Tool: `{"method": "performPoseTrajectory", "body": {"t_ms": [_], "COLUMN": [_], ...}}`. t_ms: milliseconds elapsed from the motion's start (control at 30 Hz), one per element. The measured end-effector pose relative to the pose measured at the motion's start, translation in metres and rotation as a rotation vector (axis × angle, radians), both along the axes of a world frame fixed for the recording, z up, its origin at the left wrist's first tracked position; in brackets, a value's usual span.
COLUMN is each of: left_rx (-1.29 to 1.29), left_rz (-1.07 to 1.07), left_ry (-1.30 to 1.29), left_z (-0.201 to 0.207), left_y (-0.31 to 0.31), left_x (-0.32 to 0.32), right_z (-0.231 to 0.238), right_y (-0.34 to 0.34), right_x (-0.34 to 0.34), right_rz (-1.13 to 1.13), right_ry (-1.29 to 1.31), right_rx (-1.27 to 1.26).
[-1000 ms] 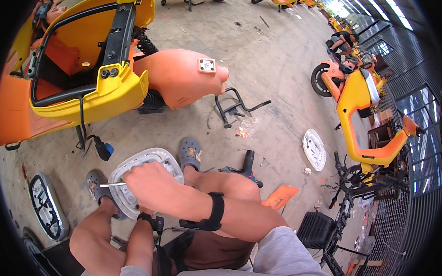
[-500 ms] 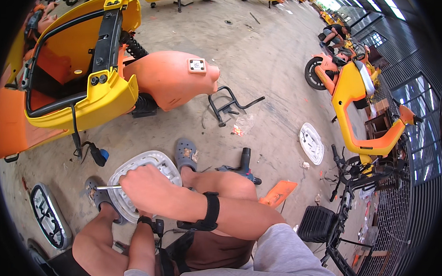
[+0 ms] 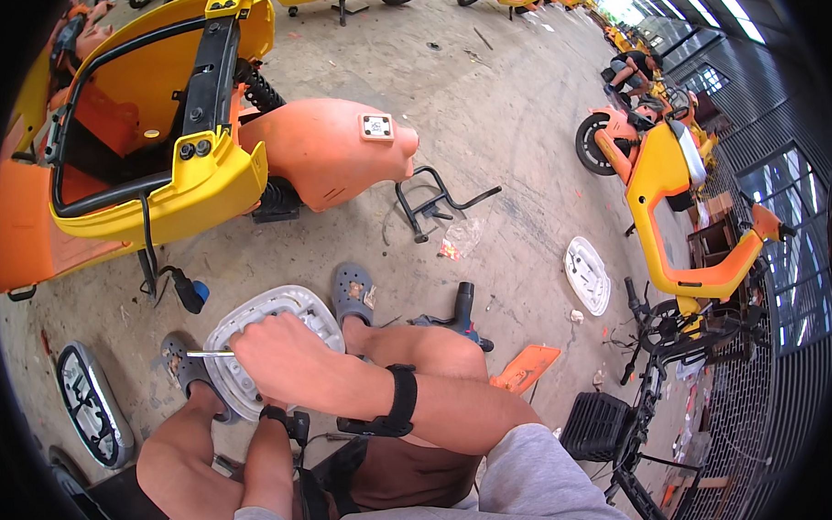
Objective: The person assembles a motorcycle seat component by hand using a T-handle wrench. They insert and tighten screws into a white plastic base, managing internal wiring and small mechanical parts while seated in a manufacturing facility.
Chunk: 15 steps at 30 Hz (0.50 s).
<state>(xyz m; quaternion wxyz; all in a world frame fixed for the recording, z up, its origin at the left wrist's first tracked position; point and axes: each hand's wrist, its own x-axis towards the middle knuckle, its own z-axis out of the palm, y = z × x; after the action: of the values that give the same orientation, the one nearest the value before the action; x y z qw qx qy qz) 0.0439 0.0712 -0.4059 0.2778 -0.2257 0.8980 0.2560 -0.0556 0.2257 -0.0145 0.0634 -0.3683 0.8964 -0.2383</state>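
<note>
My right hand [image 3: 286,356] is closed in a fist around a thin shiny metal rod [image 3: 210,353], whose end sticks out to the left. It is held over a white ribbed plastic shell [image 3: 224,333], shaped like the underside of a scooter seat, which lies between my feet. Below it, the left forearm [image 3: 266,467] reaches up to the shell's near edge. My left hand [image 3: 267,403] is mostly hidden behind the right one, so its fingers do not show. Both wrists wear black straps.
A yellow and orange scooter body [image 3: 330,153] stands at the left. About the floor lie a black metal stand [image 3: 432,203], a cordless drill [image 3: 463,309], an orange panel [image 3: 527,368], a dark seat shell [image 3: 93,404] and another white shell [image 3: 586,274]. More scooters [image 3: 661,178] stand right; a person crouches beyond.
The view has shifted very slightly. My right hand and the metal rod stay almost in the same place over the white shell.
</note>
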Motion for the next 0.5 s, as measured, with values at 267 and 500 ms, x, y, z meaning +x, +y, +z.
{"method": "performPoseTrajectory", "body": {"t_ms": [267, 500], "left_rx": [-0.003, -0.011], "left_rz": [-0.006, -0.016], "left_ry": [0.005, 0.018], "left_z": [0.0, 0.004], "left_y": [0.001, -0.005], "left_x": [-0.002, -0.005], "right_z": [-0.009, 0.003], "right_y": [-0.004, -0.005], "right_x": [0.002, 0.001], "right_rz": [-0.028, -0.005], "right_ry": [0.033, -0.064], "right_rx": [-0.009, 0.046]}}
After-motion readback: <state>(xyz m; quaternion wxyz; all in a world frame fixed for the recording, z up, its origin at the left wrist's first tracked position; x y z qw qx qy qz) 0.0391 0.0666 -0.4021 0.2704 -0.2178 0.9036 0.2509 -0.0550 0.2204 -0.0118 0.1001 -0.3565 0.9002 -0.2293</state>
